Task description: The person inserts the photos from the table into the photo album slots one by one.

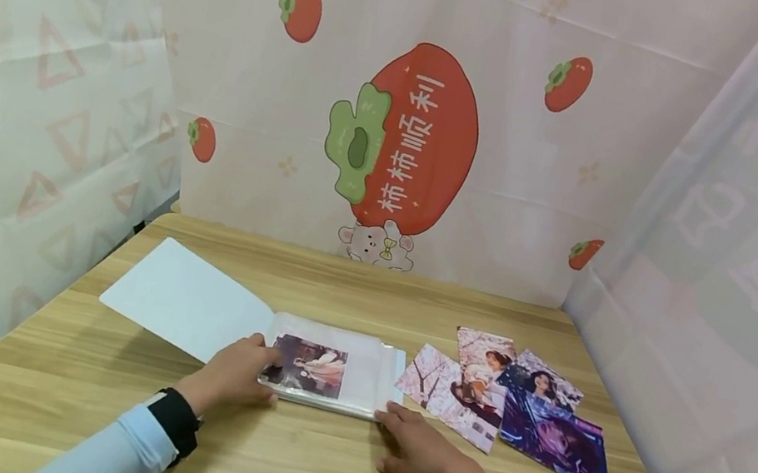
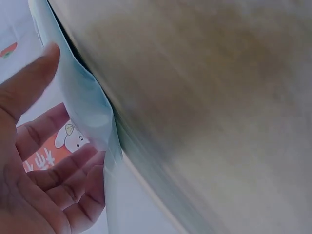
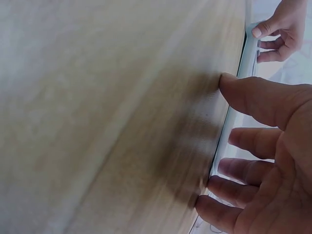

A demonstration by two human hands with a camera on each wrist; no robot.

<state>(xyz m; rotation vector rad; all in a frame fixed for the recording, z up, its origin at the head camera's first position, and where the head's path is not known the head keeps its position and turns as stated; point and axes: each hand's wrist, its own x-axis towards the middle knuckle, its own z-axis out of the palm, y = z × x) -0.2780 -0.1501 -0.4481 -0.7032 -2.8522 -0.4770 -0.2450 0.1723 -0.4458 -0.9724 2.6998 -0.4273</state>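
Observation:
A photo album [image 1: 362, 373] lies on the table, its white cover [image 1: 185, 300] folded out to the left and raised off the tabletop. Clear sleeves make up its pages. In the top one a photo [image 1: 318, 368] of a figure in pale pink clothing shows at the left. My left hand [image 1: 237, 370] rests by the spine, fingers on the page and thumb near the front edge. At the front right corner, my right hand [image 1: 421, 447] touches the album with its fingertips, fingers loosely spread, as the right wrist view also shows. Neither hand grips anything.
Right of the album lie several loose photos: a blossom print [image 1: 423, 375], a portrait [image 1: 484, 352] among blossoms, a dark-haired portrait [image 1: 544, 380] and a purple-blue one [image 1: 558, 446]. Some overlap. Printed curtains [image 1: 242, 60] enclose the wooden table [image 1: 307, 469] at the back and sides.

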